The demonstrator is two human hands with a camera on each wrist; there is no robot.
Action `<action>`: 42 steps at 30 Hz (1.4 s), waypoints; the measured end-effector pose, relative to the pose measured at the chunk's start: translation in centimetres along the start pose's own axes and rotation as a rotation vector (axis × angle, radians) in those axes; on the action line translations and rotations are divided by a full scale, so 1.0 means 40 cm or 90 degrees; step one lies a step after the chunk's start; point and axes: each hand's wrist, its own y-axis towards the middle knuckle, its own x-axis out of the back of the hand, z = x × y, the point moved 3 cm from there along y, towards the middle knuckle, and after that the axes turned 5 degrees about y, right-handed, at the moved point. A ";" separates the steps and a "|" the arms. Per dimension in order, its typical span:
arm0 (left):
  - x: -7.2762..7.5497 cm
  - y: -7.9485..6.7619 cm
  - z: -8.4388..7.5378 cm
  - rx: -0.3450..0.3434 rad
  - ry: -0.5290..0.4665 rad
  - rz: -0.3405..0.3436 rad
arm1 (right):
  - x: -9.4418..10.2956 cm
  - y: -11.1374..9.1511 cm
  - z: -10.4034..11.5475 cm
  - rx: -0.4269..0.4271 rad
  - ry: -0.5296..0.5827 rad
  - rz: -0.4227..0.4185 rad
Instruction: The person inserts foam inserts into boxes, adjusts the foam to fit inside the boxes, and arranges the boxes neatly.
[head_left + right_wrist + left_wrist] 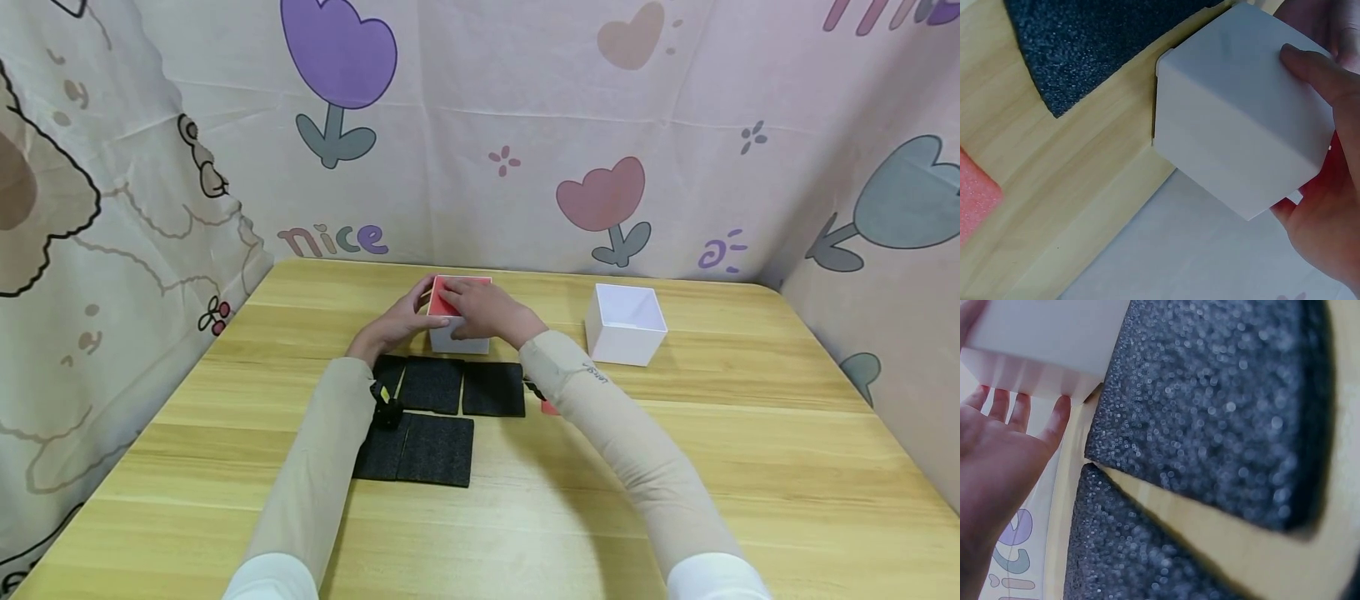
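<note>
A white open-topped box [459,340] stands at the back of the table, with red foam [444,305] inside it. My left hand [397,323] holds the box from its left side, thumb at the front rim. In the left wrist view, the fingertips [1060,411] lie against the box's side. Over the top reaches my right hand [491,310], its fingers pressing on the red foam. The right thumb [1310,67] rests on the outside of the front wall in the right wrist view.
Several black foam squares [435,450] lie in front of the box in two rows. To the right stands a second white box [626,329]. A pink-red foam piece [550,407] lies partly behind the right sleeve. A patterned cloth [480,200] hangs behind the table.
</note>
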 end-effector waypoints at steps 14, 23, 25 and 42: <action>-0.008 -0.010 -0.009 -0.008 0.001 -0.011 | -0.003 0.003 0.004 -0.003 -0.067 -0.008; -0.008 -0.009 -0.002 -0.024 -0.006 -0.006 | -0.003 -0.030 0.011 0.024 0.033 -0.013; -0.008 -0.010 -0.006 -0.026 -0.003 -0.004 | 0.001 -0.039 0.014 0.036 0.072 -0.015; -0.006 -0.011 -0.007 -0.049 -0.027 0.008 | 0.006 -0.050 0.027 0.026 0.184 0.043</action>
